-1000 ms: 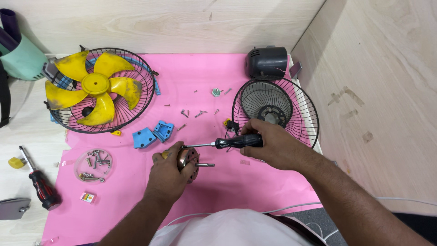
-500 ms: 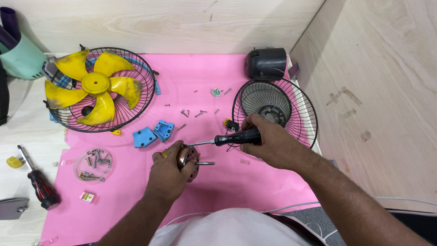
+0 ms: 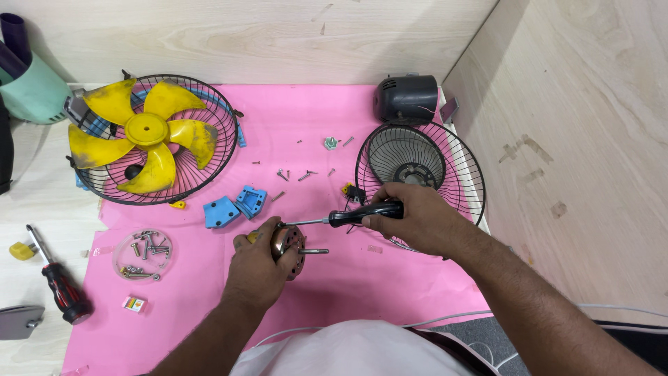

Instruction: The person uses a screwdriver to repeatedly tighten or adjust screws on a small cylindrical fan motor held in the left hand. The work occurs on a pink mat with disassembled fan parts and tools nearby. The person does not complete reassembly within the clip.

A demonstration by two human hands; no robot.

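On the pink mat, the left hand [image 3: 256, 268] clasps the small fan motor [image 3: 289, 242] while the right hand [image 3: 410, 217] grips a black-handled screwdriver [image 3: 348, 218], tip at the motor; blade, guards and loose screws [image 3: 304, 175] lie apart, so disassembly looks well advanced.

Right hand [image 3: 410, 219] with screwdriver [image 3: 341, 218] shifted slightly; tip nearer motor [image 3: 289, 244].
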